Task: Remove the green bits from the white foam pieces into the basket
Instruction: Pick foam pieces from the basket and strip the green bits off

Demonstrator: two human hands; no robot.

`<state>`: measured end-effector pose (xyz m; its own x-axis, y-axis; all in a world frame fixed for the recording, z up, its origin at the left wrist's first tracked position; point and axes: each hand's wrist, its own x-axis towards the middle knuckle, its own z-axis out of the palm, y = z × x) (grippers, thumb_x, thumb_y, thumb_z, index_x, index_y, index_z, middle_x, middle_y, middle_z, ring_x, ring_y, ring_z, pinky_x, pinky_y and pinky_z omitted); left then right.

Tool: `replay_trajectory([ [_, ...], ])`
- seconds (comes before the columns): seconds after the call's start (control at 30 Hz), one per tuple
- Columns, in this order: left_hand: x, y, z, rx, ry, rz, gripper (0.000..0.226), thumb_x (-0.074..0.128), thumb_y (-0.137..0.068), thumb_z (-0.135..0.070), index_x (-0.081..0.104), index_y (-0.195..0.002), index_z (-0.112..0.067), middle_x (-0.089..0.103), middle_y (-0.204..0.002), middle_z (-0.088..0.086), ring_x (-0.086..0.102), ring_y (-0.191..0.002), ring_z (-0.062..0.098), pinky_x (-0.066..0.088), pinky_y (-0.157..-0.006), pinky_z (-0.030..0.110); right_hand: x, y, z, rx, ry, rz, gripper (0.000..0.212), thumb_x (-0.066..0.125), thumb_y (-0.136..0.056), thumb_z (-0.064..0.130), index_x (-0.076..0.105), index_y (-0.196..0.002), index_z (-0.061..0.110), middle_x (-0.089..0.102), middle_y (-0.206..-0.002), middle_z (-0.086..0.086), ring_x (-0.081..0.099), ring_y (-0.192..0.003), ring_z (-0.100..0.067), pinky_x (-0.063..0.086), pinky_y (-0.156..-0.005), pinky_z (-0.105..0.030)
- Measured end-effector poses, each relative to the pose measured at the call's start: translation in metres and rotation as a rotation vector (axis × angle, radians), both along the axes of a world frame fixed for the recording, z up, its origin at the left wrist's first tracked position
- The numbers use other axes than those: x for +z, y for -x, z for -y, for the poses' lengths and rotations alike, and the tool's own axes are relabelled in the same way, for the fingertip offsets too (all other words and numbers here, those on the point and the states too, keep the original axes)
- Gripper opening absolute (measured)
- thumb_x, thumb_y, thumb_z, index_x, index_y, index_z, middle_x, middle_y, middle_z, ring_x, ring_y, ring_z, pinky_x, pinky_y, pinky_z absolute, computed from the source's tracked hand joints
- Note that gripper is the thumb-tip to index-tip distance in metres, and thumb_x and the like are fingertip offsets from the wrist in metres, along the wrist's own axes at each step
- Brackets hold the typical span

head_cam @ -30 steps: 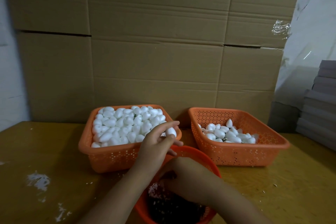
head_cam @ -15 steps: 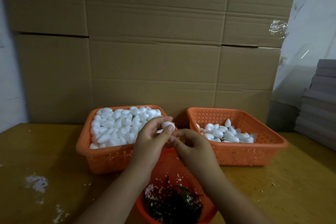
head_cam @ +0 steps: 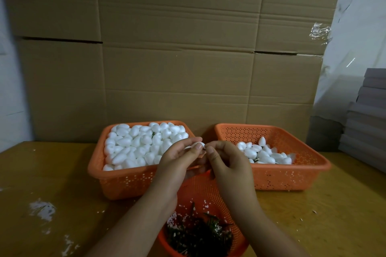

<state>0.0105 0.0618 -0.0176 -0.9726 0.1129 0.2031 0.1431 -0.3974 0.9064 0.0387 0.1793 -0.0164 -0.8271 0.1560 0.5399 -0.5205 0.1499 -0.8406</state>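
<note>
Left hand: I see it raised over the round basket, thumb and fingers pinching a white foam piece at its tip.
Right hand: fingers curled, fingertips meeting the foam piece from the right. I read a pinch at the end of the piece, but whether a green bit sits between the fingers I cannot tell.
Foam piece: held in the air between both hands, above the gap between the two square baskets.
Round basket: orange, nearest me on the table, partly under my forearms. Dark green bits and white crumbs lie in its bottom.
Left basket: orange, square, heaped with white foam pieces; a speck of green shows among them.
Right basket: orange, square, holding a small pile of foam pieces near its middle.
Table: yellow-brown, with white foam crumbs smeared on the left side.
Behind: cardboard boxes stacked as a wall behind the baskets; grey flat stacks at the far right.
</note>
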Motion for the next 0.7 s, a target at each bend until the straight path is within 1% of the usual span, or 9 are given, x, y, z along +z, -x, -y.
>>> replay_trajectory([
  [0.07,-0.0003,0.0005,0.0005,-0.007,-0.002,0.003,0.015,0.066,-0.091,-0.020,0.073,-0.104,-0.022,0.075,-0.091,0.007,0.073,-0.083,0.014,0.055,-0.065,0.021,0.0005,0.0007,-0.0001,0.017,-0.012,0.002,0.018,0.053,-0.098,0.010,0.069,-0.092,0.016,0.071,-0.078,-0.005,0.068,-0.072,-0.021,0.047,-0.057,-0.023],
  [0.13,-0.0010,0.0014,0.0010,-0.006,-0.005,0.003,0.017,0.066,-0.092,-0.019,0.072,-0.108,-0.019,0.075,-0.091,0.007,0.073,-0.087,0.015,0.055,-0.066,0.021,0.0006,0.0007,-0.0006,0.014,-0.037,0.006,0.020,0.051,-0.098,0.008,0.067,-0.094,0.020,0.072,-0.080,-0.003,0.069,-0.073,-0.021,0.048,-0.057,-0.024],
  [0.23,-0.0023,0.0018,0.0016,0.004,0.026,-0.013,0.019,0.065,-0.092,-0.018,0.071,-0.110,-0.017,0.075,-0.094,0.008,0.072,-0.091,0.015,0.056,-0.068,0.023,-0.0014,-0.0003,-0.0009,-0.009,-0.055,-0.001,0.018,0.054,-0.097,0.010,0.058,-0.096,0.027,0.073,-0.081,-0.001,0.070,-0.073,-0.016,0.048,-0.060,-0.021],
  [0.3,-0.0027,0.0017,0.0006,0.017,0.049,-0.023,0.018,0.066,-0.091,-0.018,0.071,-0.109,-0.016,0.075,-0.092,0.007,0.073,-0.089,0.013,0.057,-0.068,0.023,-0.0033,0.0003,-0.0014,-0.028,-0.088,-0.023,0.019,0.055,-0.097,0.011,0.054,-0.096,0.029,0.073,-0.080,0.002,0.070,-0.073,-0.013,0.048,-0.061,-0.019],
  [0.37,-0.0037,0.0024,-0.0010,0.047,0.081,-0.034,0.016,0.066,-0.091,-0.019,0.072,-0.106,-0.016,0.075,-0.085,0.001,0.072,-0.081,0.009,0.057,-0.066,0.022,-0.0051,0.0009,-0.0014,-0.064,-0.158,-0.047,0.021,0.056,-0.097,0.012,0.051,-0.094,0.033,0.073,-0.078,0.005,0.070,-0.069,-0.010,0.049,-0.060,-0.022],
  [0.43,-0.0049,0.0029,-0.0023,0.078,0.136,-0.061,0.014,0.065,-0.091,-0.021,0.073,-0.102,-0.016,0.074,-0.079,-0.002,0.071,-0.076,0.009,0.057,-0.066,0.024,-0.0069,0.0010,-0.0022,-0.089,-0.225,-0.056,0.026,0.055,-0.097,0.014,0.048,-0.092,0.038,0.072,-0.075,0.009,0.069,-0.067,-0.009,0.052,-0.062,-0.028],
  [0.53,-0.0055,0.0032,-0.0028,0.107,0.200,-0.100,0.014,0.063,-0.094,-0.026,0.076,-0.090,-0.020,0.073,-0.079,-0.001,0.069,-0.072,0.013,0.054,-0.064,0.029,-0.0083,-0.0005,-0.0032,-0.094,-0.277,-0.071,0.031,0.054,-0.097,0.015,0.046,-0.090,0.044,0.070,-0.072,0.013,0.067,-0.061,-0.008,0.051,-0.058,-0.024],
  [0.63,-0.0061,0.0038,-0.0037,0.158,0.266,-0.153,0.030,0.056,-0.098,-0.024,0.076,-0.076,-0.028,0.072,-0.073,-0.001,0.068,-0.064,0.012,0.052,-0.058,0.024,-0.0070,0.0004,-0.0031,-0.104,-0.299,-0.084,0.030,0.054,-0.097,0.014,0.045,-0.090,0.042,0.069,-0.071,0.013,0.066,-0.058,-0.008,0.051,-0.055,-0.025],
  [0.7,-0.0068,0.0041,-0.0042,0.193,0.331,-0.200,0.040,0.051,-0.100,-0.022,0.075,-0.073,-0.037,0.073,-0.072,-0.003,0.070,-0.067,0.011,0.055,-0.062,0.028,-0.0055,0.0011,-0.0043,-0.107,-0.291,-0.090,0.031,0.053,-0.097,0.012,0.045,-0.088,0.041,0.069,-0.070,0.011,0.065,-0.056,-0.010,0.050,-0.054,-0.027],
])
